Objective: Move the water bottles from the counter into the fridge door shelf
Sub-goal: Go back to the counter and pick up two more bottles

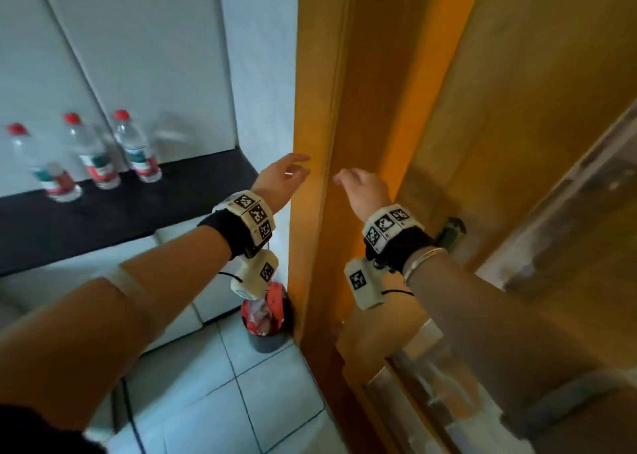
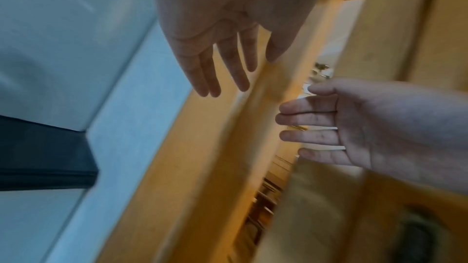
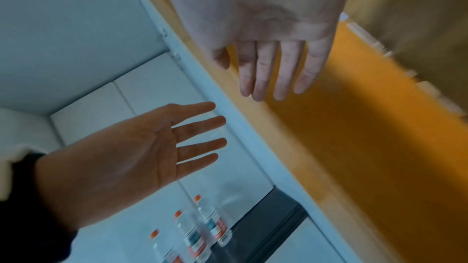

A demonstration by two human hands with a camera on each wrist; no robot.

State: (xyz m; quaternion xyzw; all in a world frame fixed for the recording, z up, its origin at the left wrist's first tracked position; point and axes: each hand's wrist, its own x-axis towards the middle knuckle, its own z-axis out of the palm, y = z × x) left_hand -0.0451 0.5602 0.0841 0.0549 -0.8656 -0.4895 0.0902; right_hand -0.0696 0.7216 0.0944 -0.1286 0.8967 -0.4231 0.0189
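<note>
Water bottles, three of them with red caps, are standing upright in a row on the dark table: the left bottle (image 1: 41, 164) nearest the table's front edge, the middle bottle (image 1: 90, 150) just beside it, and the right bottle (image 1: 136, 145) closest to the table's right end, back by the white cupboard doors (image 1: 138, 57). None of them is being touched. From the right wrist view the same row is showing low in the picture, blurred, against the white doors.

Well apart from the bottles, past the table's right end, both hands are reaching out toward a tall orange-yellow panel (image 1: 372, 91) that is standing beside the white wall. The left hand (image 1: 281, 178) is hanging in the air with its fingers (image 2: 215, 75) straight and slightly spread, holding nothing, its fingertips near the panel's left edge. The right hand (image 1: 365, 188) is likewise open-palmed, fingers (image 3: 268, 71) straight, gripping nothing, held in front of the panel's face; whether either is touching it I cannot tell.

On the tiled floor (image 1: 224, 402) below the table's right end, a small dark bin (image 1: 267, 341) with red-and-white wrappers is sitting against the panel's foot.
</note>
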